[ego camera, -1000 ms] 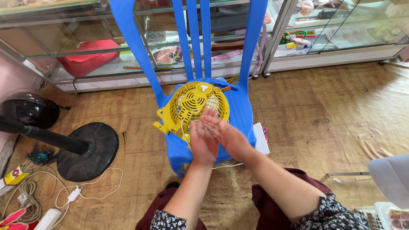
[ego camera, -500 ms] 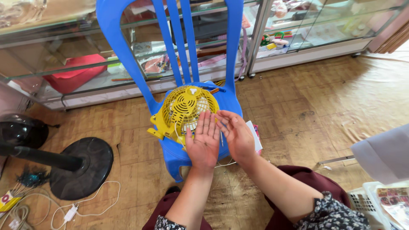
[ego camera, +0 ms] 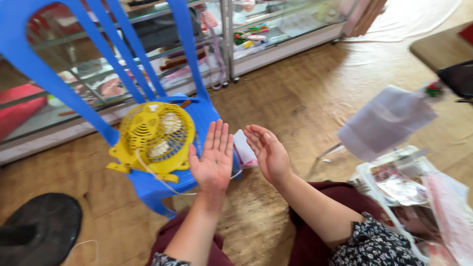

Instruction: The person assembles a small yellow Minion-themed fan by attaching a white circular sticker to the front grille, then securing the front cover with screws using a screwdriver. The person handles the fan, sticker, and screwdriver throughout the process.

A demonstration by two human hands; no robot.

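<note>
Holding nothing, the left hand (ego camera: 214, 160) and right hand (ego camera: 268, 155) show open fingers beside the yellow fan (ego camera: 155, 138) on the blue chair (ego camera: 207, 116). Grab the fan gently.

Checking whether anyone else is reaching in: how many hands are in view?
2. The left hand is open, palm up, beside the yellow fan on the blue chair. The right hand is open just right of it, holding nothing. No other person's hand shows.

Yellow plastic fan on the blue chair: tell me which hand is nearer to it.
Left. The left hand, palm open, sits just beside the yellow plastic fan; the right hand is farther off, beyond the left hand.
</note>
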